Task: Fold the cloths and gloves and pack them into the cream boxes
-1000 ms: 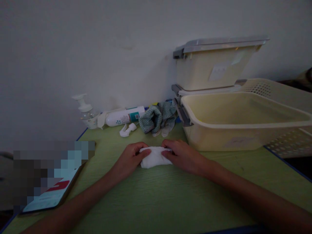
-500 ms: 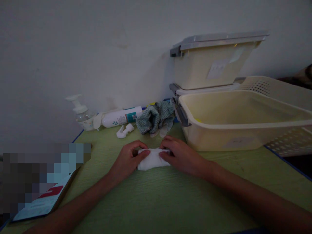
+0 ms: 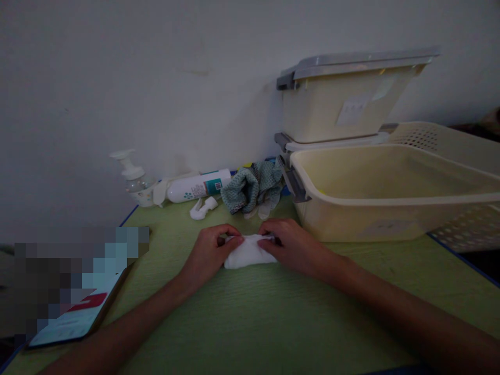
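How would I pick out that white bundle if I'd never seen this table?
On the green table, look left of the big open cream bin. There, the left hand and right hand hold the white bundle between them. Unlike the crumpled blue-green cloth behind it, it is plain white and compact.

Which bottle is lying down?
The white bottle with the teal patch, lying on its side between the pump bottle and the crumpled cloth. The pump bottle is different: clear, and standing up with its pump on top.
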`<state>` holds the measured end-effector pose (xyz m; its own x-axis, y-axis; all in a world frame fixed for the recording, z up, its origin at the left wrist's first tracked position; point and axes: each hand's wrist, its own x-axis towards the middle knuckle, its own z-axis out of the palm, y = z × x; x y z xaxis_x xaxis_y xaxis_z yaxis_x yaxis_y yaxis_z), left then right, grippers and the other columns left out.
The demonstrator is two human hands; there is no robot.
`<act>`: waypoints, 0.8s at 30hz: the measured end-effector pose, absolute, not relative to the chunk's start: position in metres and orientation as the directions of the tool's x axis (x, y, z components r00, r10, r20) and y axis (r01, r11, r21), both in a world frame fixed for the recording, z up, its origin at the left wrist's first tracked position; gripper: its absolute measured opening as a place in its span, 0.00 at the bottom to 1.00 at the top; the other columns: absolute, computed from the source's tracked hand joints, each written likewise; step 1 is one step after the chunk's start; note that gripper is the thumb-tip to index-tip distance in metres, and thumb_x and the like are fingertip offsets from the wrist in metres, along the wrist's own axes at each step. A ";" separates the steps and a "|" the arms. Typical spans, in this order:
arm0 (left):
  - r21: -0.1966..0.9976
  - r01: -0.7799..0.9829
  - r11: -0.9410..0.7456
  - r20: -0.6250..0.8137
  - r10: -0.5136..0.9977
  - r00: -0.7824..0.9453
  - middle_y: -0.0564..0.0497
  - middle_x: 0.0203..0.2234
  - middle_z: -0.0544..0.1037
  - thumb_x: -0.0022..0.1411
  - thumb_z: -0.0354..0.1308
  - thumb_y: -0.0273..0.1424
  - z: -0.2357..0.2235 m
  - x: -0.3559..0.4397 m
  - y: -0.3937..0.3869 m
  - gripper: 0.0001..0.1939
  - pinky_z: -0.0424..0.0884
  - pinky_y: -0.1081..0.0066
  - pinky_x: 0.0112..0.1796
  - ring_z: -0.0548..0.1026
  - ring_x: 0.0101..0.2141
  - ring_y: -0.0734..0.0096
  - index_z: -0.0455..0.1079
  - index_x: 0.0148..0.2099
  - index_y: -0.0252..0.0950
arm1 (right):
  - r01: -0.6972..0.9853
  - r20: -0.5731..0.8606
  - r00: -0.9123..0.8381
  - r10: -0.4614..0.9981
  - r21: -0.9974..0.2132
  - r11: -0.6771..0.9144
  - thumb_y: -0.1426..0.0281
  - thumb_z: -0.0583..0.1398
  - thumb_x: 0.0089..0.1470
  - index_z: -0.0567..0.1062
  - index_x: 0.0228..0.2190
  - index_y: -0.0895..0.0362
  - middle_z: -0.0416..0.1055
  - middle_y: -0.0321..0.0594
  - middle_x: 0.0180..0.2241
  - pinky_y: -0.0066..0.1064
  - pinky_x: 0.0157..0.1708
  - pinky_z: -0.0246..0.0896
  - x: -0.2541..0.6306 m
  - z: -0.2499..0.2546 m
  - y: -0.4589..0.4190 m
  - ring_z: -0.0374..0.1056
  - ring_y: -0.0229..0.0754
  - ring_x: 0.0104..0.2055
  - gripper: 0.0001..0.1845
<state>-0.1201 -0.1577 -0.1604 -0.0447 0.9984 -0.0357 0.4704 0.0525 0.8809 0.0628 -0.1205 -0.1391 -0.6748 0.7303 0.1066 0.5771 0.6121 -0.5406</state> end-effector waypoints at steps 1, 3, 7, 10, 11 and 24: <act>0.879 0.475 0.047 -0.033 0.999 -0.038 0.57 0.17 0.67 0.49 0.55 0.38 -0.160 -0.120 -0.157 0.11 0.52 0.78 0.16 0.60 0.16 0.78 0.70 0.29 0.34 | 0.586 0.100 -0.668 0.738 -0.540 0.604 0.76 0.58 0.52 0.73 0.28 0.62 0.70 0.40 0.26 0.26 0.28 0.53 0.062 -0.139 -0.120 0.65 0.37 0.28 0.04; 0.875 0.482 0.032 -0.026 0.999 -0.020 0.56 0.19 0.69 0.49 0.55 0.37 -0.160 -0.120 -0.156 0.11 0.54 0.77 0.17 0.61 0.17 0.78 0.69 0.29 0.34 | 0.607 0.092 -0.655 0.750 -0.527 0.595 0.75 0.58 0.52 0.74 0.28 0.62 0.70 0.40 0.26 0.27 0.28 0.53 0.062 -0.139 -0.120 0.65 0.38 0.29 0.05; 0.850 0.526 -0.033 0.036 0.999 0.004 0.54 0.24 0.71 0.52 0.55 0.36 -0.162 -0.122 -0.155 0.10 0.58 0.76 0.20 0.64 0.19 0.76 0.69 0.30 0.34 | 0.633 0.078 -0.625 0.776 -0.531 0.563 0.74 0.58 0.52 0.73 0.29 0.60 0.70 0.39 0.25 0.27 0.28 0.53 0.061 -0.139 -0.119 0.65 0.38 0.28 0.03; 0.772 0.619 -0.144 0.160 0.987 0.029 0.54 0.25 0.71 0.55 0.55 0.33 -0.164 -0.122 -0.156 0.07 0.63 0.74 0.24 0.66 0.22 0.74 0.69 0.31 0.35 | 0.626 0.071 -0.615 0.785 -0.562 0.541 0.74 0.59 0.52 0.72 0.30 0.60 0.69 0.37 0.25 0.27 0.27 0.54 0.061 -0.141 -0.118 0.65 0.37 0.28 0.02; 0.733 0.652 -0.196 0.216 0.975 0.051 0.54 0.25 0.71 0.56 0.54 0.32 -0.164 -0.122 -0.157 0.06 0.64 0.73 0.27 0.67 0.24 0.73 0.69 0.31 0.35 | 0.620 0.074 -0.621 0.780 -0.563 0.547 0.74 0.58 0.53 0.72 0.31 0.60 0.69 0.37 0.26 0.27 0.28 0.55 0.061 -0.141 -0.118 0.65 0.38 0.28 0.02; 0.152 0.691 -0.707 0.558 0.638 0.530 0.49 0.30 0.73 0.64 0.45 0.21 -0.166 -0.127 -0.160 0.15 0.70 0.70 0.35 0.70 0.33 0.70 0.72 0.33 0.33 | 0.381 0.248 -0.881 0.402 -0.132 0.915 0.80 0.52 0.57 0.71 0.31 0.59 0.66 0.41 0.34 0.30 0.36 0.59 0.065 -0.143 -0.117 0.62 0.39 0.36 0.09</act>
<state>-0.1274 -0.1598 -0.1659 0.5300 0.6384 0.5582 0.6910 -0.7066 0.1520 0.0652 -0.1166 -0.1430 -0.8814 0.4021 0.2477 0.3805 0.9153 -0.1318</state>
